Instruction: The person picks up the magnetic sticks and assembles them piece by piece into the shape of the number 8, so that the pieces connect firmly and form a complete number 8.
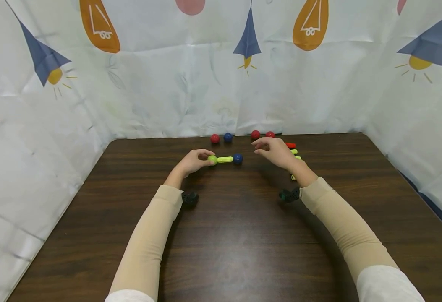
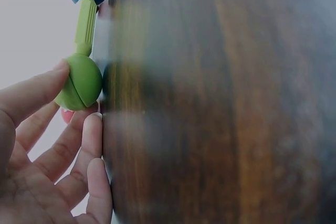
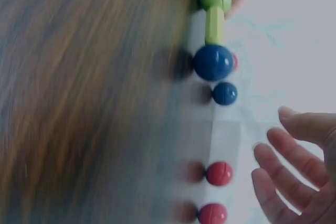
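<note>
My left hand [image 1: 195, 161] pinches a green ball [image 2: 80, 83] between thumb and fingers. A short yellow-green rod [image 1: 225, 160] joins that ball to a dark blue ball [image 1: 237, 159], the three forming one straight piece lying along the table. Right of the blue ball and apart from it, my right hand [image 1: 277, 153] hovers with loosely bent fingers and nothing between them. In the right wrist view, its spread fingers [image 3: 286, 177] show beside the row of balls. Behind the joined piece are a red ball [image 1: 215, 139] and another blue ball [image 1: 228, 137].
Two more red balls, one left [image 1: 255, 134] and one right [image 1: 270, 134], sit near the table's back edge. A red rod [image 1: 290, 145] and several yellow-green rods [image 1: 294, 152] lie partly hidden behind my right hand. A patterned white cloth [image 1: 205, 92] hangs behind the brown table [image 1: 224, 235].
</note>
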`<action>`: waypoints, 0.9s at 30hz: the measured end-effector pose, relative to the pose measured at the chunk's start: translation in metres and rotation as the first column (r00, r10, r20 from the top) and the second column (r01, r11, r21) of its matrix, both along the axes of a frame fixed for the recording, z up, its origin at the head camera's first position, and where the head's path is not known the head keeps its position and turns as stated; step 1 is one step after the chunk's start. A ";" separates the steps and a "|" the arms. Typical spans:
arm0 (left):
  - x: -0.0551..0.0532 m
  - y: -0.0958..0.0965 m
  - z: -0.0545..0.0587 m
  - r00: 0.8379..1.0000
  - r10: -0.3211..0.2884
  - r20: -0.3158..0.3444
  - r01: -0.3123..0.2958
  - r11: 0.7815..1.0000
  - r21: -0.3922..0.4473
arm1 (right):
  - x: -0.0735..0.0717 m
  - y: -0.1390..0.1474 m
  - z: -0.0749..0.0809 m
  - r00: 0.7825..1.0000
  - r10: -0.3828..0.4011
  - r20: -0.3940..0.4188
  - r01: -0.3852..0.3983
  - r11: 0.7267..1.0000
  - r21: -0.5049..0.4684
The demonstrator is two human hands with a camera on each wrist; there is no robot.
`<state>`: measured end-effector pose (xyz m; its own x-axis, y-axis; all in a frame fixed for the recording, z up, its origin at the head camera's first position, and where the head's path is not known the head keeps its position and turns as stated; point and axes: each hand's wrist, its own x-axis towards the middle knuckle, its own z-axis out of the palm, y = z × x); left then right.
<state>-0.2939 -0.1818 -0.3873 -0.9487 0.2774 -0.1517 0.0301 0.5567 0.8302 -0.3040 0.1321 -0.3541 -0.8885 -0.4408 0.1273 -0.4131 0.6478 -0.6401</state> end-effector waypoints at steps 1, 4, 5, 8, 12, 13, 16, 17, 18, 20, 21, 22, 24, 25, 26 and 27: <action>0.000 0.000 0.000 1.000 0.001 0.001 -0.001 1.000 -0.001 | 0.001 0.004 0.001 1.000 0.000 -0.014 0.000 1.000 -0.002; 0.000 0.000 -0.001 1.000 0.002 0.004 -0.002 1.000 -0.001 | 0.000 0.015 0.002 0.998 0.002 -0.069 -0.003 1.000 -0.008; 0.000 0.001 -0.001 1.000 0.003 0.005 -0.003 1.000 0.001 | -0.001 0.019 0.002 0.996 0.003 -0.088 -0.004 1.000 -0.014; 0.000 0.001 -0.002 1.000 0.008 0.006 -0.008 1.000 0.001 | -0.004 0.031 0.002 0.991 0.008 -0.134 -0.012 1.000 -0.027; 0.000 0.001 -0.002 1.000 0.011 0.008 -0.011 1.000 -0.001 | -0.009 0.045 0.002 0.990 0.014 -0.140 -0.019 0.999 -0.031; 0.000 0.001 -0.002 1.000 0.011 0.008 -0.011 1.000 -0.002 | -0.010 0.049 0.003 0.991 0.014 -0.132 -0.017 1.000 -0.025; 0.000 0.001 -0.002 1.000 0.008 0.006 -0.008 1.000 0.003 | -0.013 0.059 0.004 0.994 -0.002 -0.105 0.001 1.000 -0.003; 0.000 0.002 -0.001 1.000 0.006 0.003 -0.006 1.000 0.003 | -0.014 0.063 0.005 0.996 -0.012 -0.093 0.012 1.000 0.000; 0.001 0.001 -0.001 1.000 0.006 0.004 -0.006 1.000 0.005 | -0.015 0.066 0.005 0.996 -0.023 -0.082 0.024 1.000 0.002; 0.001 0.001 -0.001 1.000 0.005 0.004 -0.005 1.000 0.005 | -0.018 0.072 0.005 0.997 -0.041 -0.065 0.041 0.999 0.001; 0.001 0.000 -0.001 1.000 0.005 0.004 -0.005 1.000 0.004 | -0.020 0.074 0.004 0.997 -0.048 -0.061 0.048 0.999 -0.001; 0.001 0.000 -0.002 1.000 0.008 0.005 -0.008 1.000 0.004 | -0.022 0.076 0.003 0.997 -0.051 -0.059 0.051 0.999 0.004; 0.001 -0.001 -0.001 1.000 0.010 0.008 -0.010 1.000 0.003 | -0.026 0.081 0.000 0.997 -0.054 -0.061 0.055 0.998 0.017; 0.001 -0.002 -0.001 1.000 0.010 0.008 -0.010 1.000 0.003 | -0.028 0.082 -0.001 0.997 -0.054 -0.062 0.055 0.998 0.024; 0.001 -0.002 -0.001 1.000 0.011 0.009 -0.011 1.000 0.005 | -0.030 0.084 -0.003 0.997 -0.053 -0.061 0.054 0.998 0.029; 0.001 -0.002 -0.001 1.000 0.010 0.010 -0.010 1.000 0.006 | -0.031 0.086 -0.004 0.997 -0.053 -0.057 0.055 0.998 0.035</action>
